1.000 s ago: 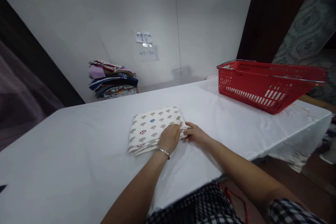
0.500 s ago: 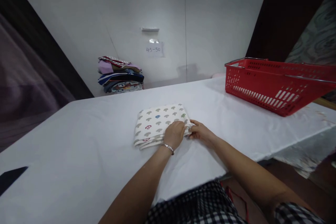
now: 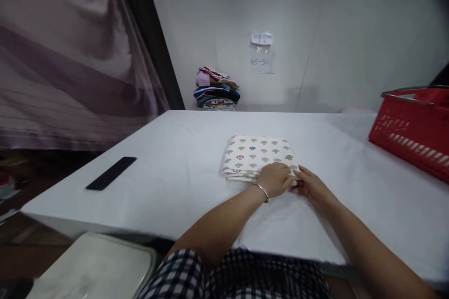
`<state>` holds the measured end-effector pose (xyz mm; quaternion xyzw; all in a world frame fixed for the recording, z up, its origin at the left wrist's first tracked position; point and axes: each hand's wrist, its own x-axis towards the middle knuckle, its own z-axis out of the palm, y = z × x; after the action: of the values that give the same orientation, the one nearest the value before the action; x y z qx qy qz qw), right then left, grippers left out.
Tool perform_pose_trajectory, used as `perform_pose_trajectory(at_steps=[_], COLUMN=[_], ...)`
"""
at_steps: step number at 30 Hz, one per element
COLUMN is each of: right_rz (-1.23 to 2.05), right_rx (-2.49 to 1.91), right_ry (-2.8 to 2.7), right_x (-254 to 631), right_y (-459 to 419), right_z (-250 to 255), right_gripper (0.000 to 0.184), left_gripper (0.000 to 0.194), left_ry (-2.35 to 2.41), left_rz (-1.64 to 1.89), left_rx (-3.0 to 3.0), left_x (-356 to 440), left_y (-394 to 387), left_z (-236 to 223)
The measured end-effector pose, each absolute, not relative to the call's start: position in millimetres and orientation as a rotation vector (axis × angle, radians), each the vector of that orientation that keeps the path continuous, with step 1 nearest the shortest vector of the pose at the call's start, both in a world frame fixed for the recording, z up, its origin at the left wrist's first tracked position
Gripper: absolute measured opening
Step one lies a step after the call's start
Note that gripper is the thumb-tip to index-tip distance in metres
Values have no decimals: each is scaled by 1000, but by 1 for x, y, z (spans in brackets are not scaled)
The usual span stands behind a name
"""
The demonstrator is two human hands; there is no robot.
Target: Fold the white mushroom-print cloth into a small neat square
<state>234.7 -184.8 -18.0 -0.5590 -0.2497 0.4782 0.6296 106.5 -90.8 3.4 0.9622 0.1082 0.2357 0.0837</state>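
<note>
Presently, right hand [image 3: 311, 188] tightly pinches one folded cloth [image 3: 258, 153]; left hand [image 3: 275, 180] lies on it, closure unclear; right of grip, one red basket [image 3: 416, 128]; left, one dark strip [image 3: 111, 174].

A pale grey panelled wall [image 3: 224, 4] closes off the far side, with thin vertical seams and two paper notes taped up, the upper sign [image 3: 261, 39] above a sheet [image 3: 262, 62] reading "45-50". At the left a draped mauve curtain [image 3: 63, 46] hangs beside a dark, slanting post [image 3: 157, 32]. A white cloth covers the broad counter [image 3: 168, 149]; below it are a brownish floor [image 3: 21, 247] and an off-white, round-cornered seat [image 3: 98, 261]. The light is soft and rather dim
</note>
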Motion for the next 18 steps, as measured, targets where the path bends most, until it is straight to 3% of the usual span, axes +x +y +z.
perform_pose_trajectory(at_steps=[5,10,13,18], right_rz=[1086,1086,1111,1129], right_rx=[-1301,-1343,-1343,-1367], right_ry=[-591,-569,-581,-587], right_x=[233,234,235,234], right_y=[-187,-185,-183,-182], right_z=[-15,-16,-17,-13], right_gripper=[33,32,32,34], left_gripper=[26,20,21,19], left_ry=[535,1195,1450,1355], left_rz=[825,1017,784,450], left_rx=[2742,2297,1978,1778], left_x=[77,-2,-41,-47], left_y=[-58,-5,11,5], left_z=[20,31,21,4])
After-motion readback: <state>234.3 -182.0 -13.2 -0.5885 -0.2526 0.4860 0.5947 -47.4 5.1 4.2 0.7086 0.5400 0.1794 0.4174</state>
